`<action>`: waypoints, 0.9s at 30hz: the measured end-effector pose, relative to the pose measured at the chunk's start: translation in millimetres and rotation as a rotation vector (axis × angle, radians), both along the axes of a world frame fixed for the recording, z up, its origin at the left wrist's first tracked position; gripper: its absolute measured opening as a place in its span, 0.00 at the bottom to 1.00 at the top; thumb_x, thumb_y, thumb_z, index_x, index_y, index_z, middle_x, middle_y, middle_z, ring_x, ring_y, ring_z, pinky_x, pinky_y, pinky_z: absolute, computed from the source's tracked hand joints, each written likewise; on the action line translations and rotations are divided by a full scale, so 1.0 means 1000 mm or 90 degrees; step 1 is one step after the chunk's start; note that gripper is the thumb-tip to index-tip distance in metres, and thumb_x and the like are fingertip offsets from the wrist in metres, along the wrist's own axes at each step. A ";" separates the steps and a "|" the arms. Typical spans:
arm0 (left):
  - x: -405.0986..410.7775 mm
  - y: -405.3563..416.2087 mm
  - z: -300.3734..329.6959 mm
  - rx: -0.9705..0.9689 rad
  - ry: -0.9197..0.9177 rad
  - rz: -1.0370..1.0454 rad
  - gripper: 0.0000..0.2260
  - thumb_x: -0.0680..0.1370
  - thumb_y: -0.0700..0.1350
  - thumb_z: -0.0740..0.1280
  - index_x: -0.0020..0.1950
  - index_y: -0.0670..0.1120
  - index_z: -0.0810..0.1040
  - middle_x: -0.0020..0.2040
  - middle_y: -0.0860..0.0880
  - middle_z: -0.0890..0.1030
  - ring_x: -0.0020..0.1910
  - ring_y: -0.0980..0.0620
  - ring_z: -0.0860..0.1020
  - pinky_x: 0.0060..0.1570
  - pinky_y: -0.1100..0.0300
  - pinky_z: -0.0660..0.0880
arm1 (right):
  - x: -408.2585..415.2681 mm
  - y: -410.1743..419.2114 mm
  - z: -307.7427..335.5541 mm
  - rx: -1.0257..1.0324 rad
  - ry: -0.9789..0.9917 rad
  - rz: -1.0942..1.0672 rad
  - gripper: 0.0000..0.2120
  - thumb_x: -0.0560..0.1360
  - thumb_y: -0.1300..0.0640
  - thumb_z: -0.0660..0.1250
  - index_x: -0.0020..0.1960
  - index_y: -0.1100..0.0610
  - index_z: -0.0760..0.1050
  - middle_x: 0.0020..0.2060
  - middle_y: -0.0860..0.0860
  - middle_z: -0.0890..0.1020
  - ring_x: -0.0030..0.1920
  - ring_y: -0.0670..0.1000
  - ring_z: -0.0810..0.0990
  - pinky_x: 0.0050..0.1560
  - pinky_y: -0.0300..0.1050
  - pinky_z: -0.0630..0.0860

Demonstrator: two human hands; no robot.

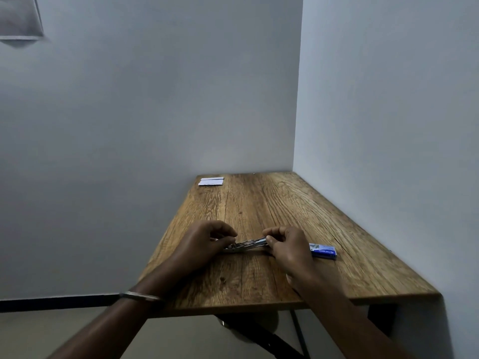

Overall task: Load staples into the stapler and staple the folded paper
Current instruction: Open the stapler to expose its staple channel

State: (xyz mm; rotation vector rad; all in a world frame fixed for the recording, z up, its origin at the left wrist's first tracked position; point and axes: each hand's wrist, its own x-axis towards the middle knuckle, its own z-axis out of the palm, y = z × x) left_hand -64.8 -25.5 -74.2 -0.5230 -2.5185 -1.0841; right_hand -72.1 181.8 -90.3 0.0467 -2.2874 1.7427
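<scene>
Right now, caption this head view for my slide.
Both hands, left hand and right hand, work the stapler on the wooden table.

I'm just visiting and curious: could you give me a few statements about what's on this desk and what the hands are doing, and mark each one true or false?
1. Both hands are on the stapler. True: the left hand and right hand each hold an end.
2. The blue staple box lies left of the left hand. False: it lies just right of the right hand.
3. The folded paper sits at the far left corner of the wooden table. True.
4. The paper is between the stapler's jaws. False: it lies far from the stapler, untouched.
5. A bangle is on the right wrist. False: it is on the left.
</scene>
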 end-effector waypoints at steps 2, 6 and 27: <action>0.001 -0.002 -0.001 -0.002 0.003 0.019 0.06 0.75 0.43 0.74 0.51 0.48 0.85 0.46 0.54 0.85 0.45 0.60 0.83 0.50 0.61 0.82 | 0.003 0.000 0.001 0.055 0.016 -0.008 0.07 0.75 0.63 0.71 0.45 0.52 0.83 0.44 0.47 0.84 0.48 0.46 0.83 0.55 0.50 0.81; 0.002 -0.005 -0.003 0.003 0.011 0.011 0.06 0.74 0.43 0.74 0.50 0.49 0.85 0.45 0.55 0.86 0.44 0.62 0.83 0.48 0.61 0.82 | 0.007 0.000 0.004 0.126 0.036 -0.024 0.05 0.75 0.61 0.71 0.49 0.54 0.84 0.46 0.47 0.84 0.49 0.46 0.82 0.55 0.44 0.79; -0.005 -0.005 -0.014 -0.037 0.014 -0.045 0.13 0.73 0.43 0.75 0.56 0.53 0.80 0.47 0.57 0.84 0.48 0.65 0.82 0.50 0.68 0.80 | 0.025 0.020 0.013 0.433 0.144 0.103 0.14 0.78 0.63 0.67 0.58 0.50 0.83 0.52 0.45 0.85 0.53 0.42 0.79 0.57 0.37 0.74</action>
